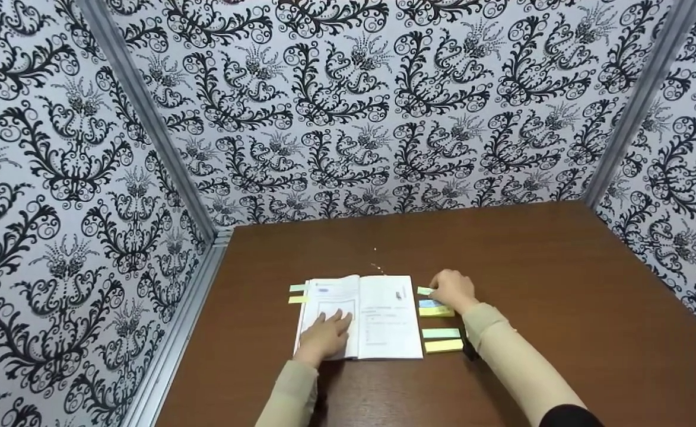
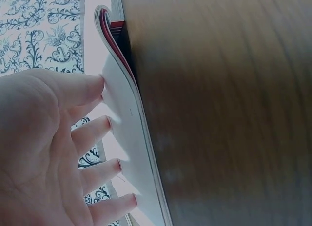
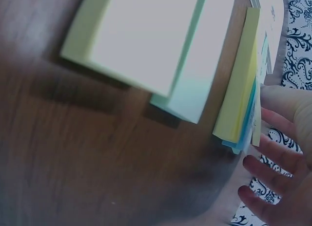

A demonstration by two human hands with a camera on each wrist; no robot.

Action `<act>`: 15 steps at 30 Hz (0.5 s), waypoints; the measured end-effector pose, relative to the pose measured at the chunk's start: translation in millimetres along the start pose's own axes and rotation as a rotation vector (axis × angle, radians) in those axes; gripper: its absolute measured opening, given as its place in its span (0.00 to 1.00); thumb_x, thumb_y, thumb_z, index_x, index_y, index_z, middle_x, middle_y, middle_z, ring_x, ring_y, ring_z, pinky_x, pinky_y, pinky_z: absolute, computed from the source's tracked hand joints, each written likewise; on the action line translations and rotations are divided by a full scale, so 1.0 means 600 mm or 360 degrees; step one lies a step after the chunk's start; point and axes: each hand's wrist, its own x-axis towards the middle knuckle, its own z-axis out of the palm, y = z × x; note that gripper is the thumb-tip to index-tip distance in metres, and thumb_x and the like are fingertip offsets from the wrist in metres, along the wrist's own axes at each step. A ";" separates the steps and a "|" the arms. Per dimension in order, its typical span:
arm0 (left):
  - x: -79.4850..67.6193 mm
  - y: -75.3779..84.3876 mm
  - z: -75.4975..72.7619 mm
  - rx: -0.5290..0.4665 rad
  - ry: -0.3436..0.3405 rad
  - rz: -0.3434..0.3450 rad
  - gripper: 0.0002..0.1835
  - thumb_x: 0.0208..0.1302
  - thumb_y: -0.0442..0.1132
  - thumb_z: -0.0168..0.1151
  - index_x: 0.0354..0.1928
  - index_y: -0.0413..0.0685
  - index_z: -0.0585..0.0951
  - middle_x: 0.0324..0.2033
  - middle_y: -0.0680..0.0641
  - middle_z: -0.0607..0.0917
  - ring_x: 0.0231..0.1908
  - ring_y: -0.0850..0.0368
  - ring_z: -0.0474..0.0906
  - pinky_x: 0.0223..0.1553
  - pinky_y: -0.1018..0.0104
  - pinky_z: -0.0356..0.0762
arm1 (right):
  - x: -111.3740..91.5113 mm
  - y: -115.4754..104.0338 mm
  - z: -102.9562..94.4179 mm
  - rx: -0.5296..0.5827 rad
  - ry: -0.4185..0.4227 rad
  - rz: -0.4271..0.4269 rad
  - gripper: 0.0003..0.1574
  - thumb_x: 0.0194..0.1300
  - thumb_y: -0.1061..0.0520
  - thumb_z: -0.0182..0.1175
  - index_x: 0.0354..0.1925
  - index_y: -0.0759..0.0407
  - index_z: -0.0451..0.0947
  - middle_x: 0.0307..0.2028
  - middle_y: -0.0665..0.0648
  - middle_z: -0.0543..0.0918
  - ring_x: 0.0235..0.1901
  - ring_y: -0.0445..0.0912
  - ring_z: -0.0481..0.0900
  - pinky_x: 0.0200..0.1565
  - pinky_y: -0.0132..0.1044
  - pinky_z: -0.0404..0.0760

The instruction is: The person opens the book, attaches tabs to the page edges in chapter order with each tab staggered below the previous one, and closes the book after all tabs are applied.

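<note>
An open book (image 1: 390, 320) lies on the table with its pages facing up. My left hand (image 1: 326, 335) rests on its left page with fingers spread; in the left wrist view the fingertips (image 2: 127, 201) touch the paper. To the right of the book, my right hand (image 1: 454, 289) pinches a pale green sticky note (image 1: 424, 291) by its right end. The right wrist view has the thumb and forefinger of that hand (image 3: 287, 153) at a thin strip. Just below the hand lie a blue sticky note pad (image 1: 428, 303) and a yellow sticky note pad (image 1: 435, 311).
Nearer the front are a mint green pad (image 1: 441, 333) and a pale yellow pad (image 1: 444, 346). Two sticky tabs, one green (image 1: 297, 288) and one yellow (image 1: 298, 299), stick out from the book's left edge. Patterned walls (image 1: 348, 118) enclose the brown table (image 1: 531, 267).
</note>
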 end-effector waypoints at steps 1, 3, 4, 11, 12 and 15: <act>-0.001 0.001 -0.001 0.0008 0.0004 0.0002 0.26 0.71 0.48 0.51 0.70 0.57 0.68 0.70 0.48 0.66 0.69 0.35 0.55 0.64 0.37 0.56 | 0.000 0.000 0.001 0.0008 0.0001 0.0000 0.10 0.57 0.56 0.68 0.39 0.58 0.87 0.36 0.56 0.86 0.30 0.51 0.82 0.34 0.52 0.81; 0.000 0.001 -0.001 0.0040 0.0005 0.0013 0.26 0.71 0.47 0.51 0.70 0.57 0.69 0.69 0.48 0.66 0.69 0.35 0.56 0.64 0.38 0.56 | -0.001 0.001 0.002 0.0027 0.0005 -0.0002 0.10 0.57 0.57 0.67 0.38 0.58 0.87 0.35 0.56 0.86 0.27 0.49 0.81 0.30 0.49 0.80; 0.000 0.002 -0.002 0.0053 0.0007 0.0017 0.26 0.71 0.47 0.51 0.70 0.56 0.69 0.69 0.48 0.66 0.69 0.35 0.57 0.65 0.39 0.57 | -0.002 0.002 0.003 0.0045 0.0007 -0.0002 0.09 0.57 0.58 0.66 0.38 0.59 0.87 0.34 0.56 0.86 0.26 0.48 0.80 0.28 0.47 0.80; -0.001 0.008 -0.007 0.0089 0.0022 0.0005 0.25 0.70 0.47 0.52 0.68 0.56 0.72 0.67 0.48 0.70 0.67 0.36 0.61 0.64 0.41 0.60 | -0.004 0.003 0.006 0.0064 0.0024 0.0003 0.09 0.58 0.58 0.64 0.37 0.59 0.87 0.36 0.56 0.85 0.23 0.44 0.76 0.26 0.43 0.77; 0.000 0.009 -0.009 0.0101 0.0033 0.0003 0.24 0.70 0.47 0.52 0.67 0.56 0.72 0.67 0.48 0.70 0.66 0.37 0.62 0.63 0.41 0.61 | -0.004 0.003 0.005 0.0066 0.0024 0.0005 0.09 0.58 0.58 0.64 0.37 0.59 0.87 0.37 0.57 0.85 0.23 0.44 0.76 0.26 0.42 0.76; 0.003 0.014 -0.013 0.0141 0.0080 0.0004 0.24 0.69 0.47 0.53 0.66 0.56 0.74 0.65 0.48 0.73 0.64 0.37 0.66 0.59 0.41 0.66 | -0.007 -0.001 0.000 0.0073 0.0050 -0.0005 0.08 0.59 0.58 0.63 0.37 0.59 0.86 0.38 0.58 0.83 0.25 0.46 0.76 0.28 0.44 0.76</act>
